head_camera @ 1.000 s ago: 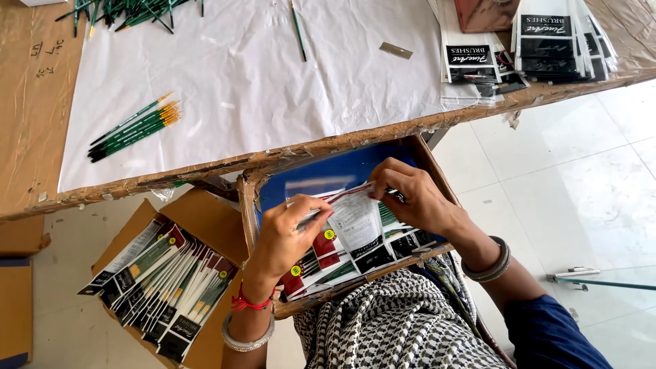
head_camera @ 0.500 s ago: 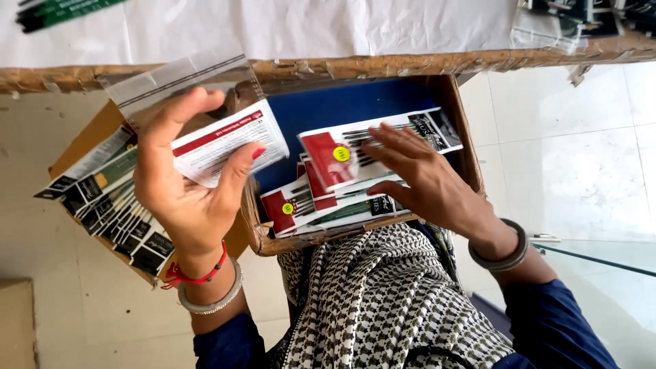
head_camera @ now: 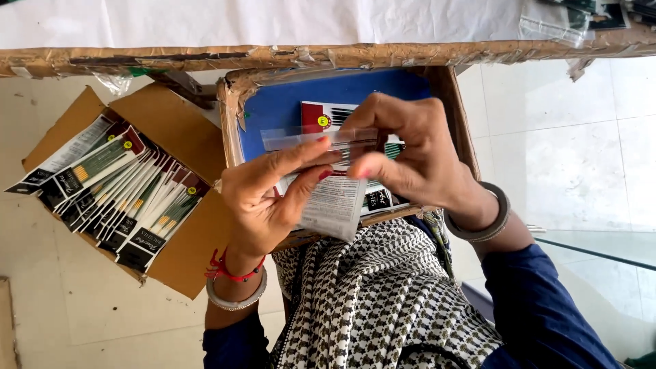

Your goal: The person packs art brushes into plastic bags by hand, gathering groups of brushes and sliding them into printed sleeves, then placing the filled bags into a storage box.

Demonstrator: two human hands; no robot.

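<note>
light: bright, even daylight; shadows: soft | focus: sharp; floor glare at right

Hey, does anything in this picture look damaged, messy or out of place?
Mostly wear. The brown cardboard table edge is torn and patched with tape, and the blue-lined cardboard tray has a ragged rim. The packets in the open cardboard box on the floor lie fanned, not squared. Both hands hold a clear plastic sleeve normally.

Your left hand (head_camera: 263,198) and right hand (head_camera: 417,154) pinch a clear sleeve (head_camera: 321,140) with a printed card (head_camera: 335,205) between their fingers (head_camera: 307,152), above a blue-lined tray (head_camera: 287,102) on your lap. To your left, an open carton (head_camera: 184,137) holds rows of packets (head_camera: 116,188). The bench (head_camera: 273,56) edge runs above.
</note>
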